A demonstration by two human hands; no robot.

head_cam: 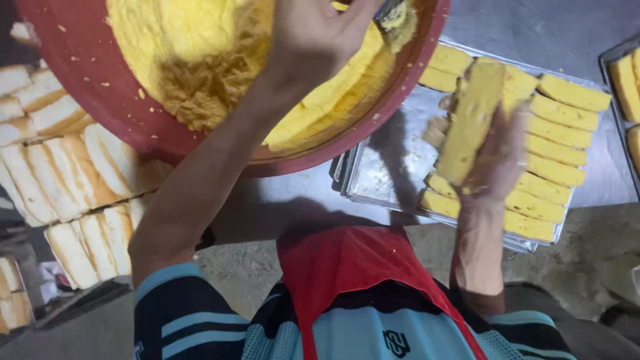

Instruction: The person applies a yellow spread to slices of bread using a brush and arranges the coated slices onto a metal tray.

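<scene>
Left hand is clenched around a small spreading tool, only its paste-caked end visible, working inside the big red plastic bowl of thick yellow paste; the paste looks smooth on top, grainy and darker where scooped. Right hand grasps a coated bread slice, held on edge above the metal tray, fingers smeared. The slice is a long flat rectangle, yellow-coated, soft-looking. The tray is thin shiny sheet metal, holding rows of finished yellow slices laid side by side, its left part bare. Plain white-and-tan bread slices are stacked to the left; a second tray is at the right edge. The grey tabletop is dull metal. Risks, as a judgement: the greasy slice could slip or bend and break from the loose fingertip hold; the tilted bowl might spill paste onto the tray; the wet coating could smear against neighbouring slices if set down crooked.
</scene>
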